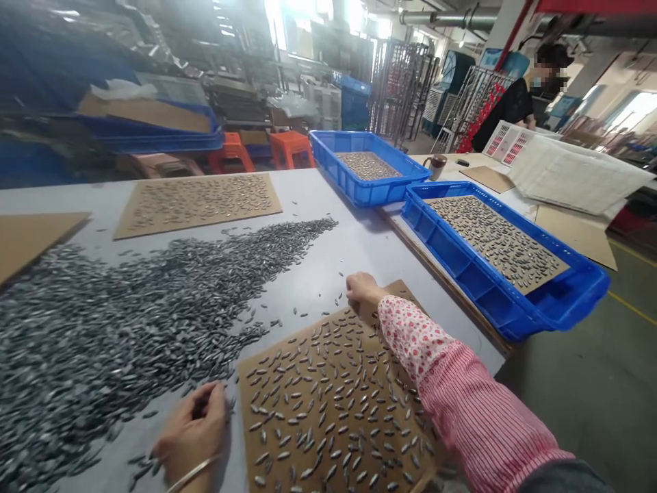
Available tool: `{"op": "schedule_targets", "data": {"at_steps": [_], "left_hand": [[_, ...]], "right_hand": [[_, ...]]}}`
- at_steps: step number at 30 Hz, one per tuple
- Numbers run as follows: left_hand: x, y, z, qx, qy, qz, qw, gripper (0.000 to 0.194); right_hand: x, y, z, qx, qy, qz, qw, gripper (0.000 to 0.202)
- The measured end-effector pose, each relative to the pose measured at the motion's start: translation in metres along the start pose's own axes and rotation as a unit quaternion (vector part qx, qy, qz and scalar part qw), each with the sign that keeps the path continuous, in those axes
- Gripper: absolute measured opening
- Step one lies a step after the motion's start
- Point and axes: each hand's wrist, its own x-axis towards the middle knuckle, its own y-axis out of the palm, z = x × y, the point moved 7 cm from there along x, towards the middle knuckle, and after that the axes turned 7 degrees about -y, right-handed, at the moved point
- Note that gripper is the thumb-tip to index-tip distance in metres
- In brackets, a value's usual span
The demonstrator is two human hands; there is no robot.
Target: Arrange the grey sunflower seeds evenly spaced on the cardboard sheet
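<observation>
A brown cardboard sheet (328, 383) lies on the white table in front of me, with many small grey metal pieces, pointed at both ends, spread over it. My right hand (363, 287) is closed at the sheet's far edge; what its fingers hold, if anything, is hidden. Beside the sheet's left edge, my left hand (195, 424) has its fingers curled in, low over the table. I cannot make out anything in it. A large heap of the same metal pieces (154, 322) covers the table's left side, and a few loose ones lie between heap and sheet.
Another covered cardboard sheet (200, 202) lies behind the heap. Two blue trays (462, 274) with piece-covered cardboard stand at the right and back. A brown mug (436, 166) is beyond them. A person (506, 109) stands at the back right, near white crates. Orange stools (292, 148) stand behind the table.
</observation>
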Motion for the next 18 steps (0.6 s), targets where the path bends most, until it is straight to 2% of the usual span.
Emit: {"op": "schedule_targets", "data": {"at_steps": [3,5,9,12,15,18], "left_hand": [[-0.002,-0.008,-0.01,0.003,-0.024,-0.003,1.0,0.035],[-0.004,-0.012,-0.018,-0.001,-0.017,-0.001,1.0,0.034],[-0.006,-0.014,-0.025,-0.006,-0.014,-0.002,1.0,0.034],[-0.006,-0.014,-0.026,-0.013,-0.01,-0.008,1.0,0.033],[-0.005,-0.013,-0.024,-0.016,-0.003,-0.012,1.0,0.034],[-0.005,-0.01,-0.02,-0.017,-0.003,-0.008,1.0,0.033]], "right_hand": [[-0.023,-0.017,-0.024,0.037,0.011,-0.008,0.999,0.022],[-0.036,-0.018,-0.035,0.068,0.0,-0.005,0.998,0.022],[-0.054,0.002,-0.043,0.136,-0.072,0.029,0.988,0.018],[-0.061,0.016,-0.041,0.13,-0.131,0.036,0.982,0.017],[-0.066,0.018,-0.045,0.136,-0.13,0.001,0.982,0.019],[-0.064,0.016,-0.059,0.155,-0.092,-0.046,0.983,0.021]]}}
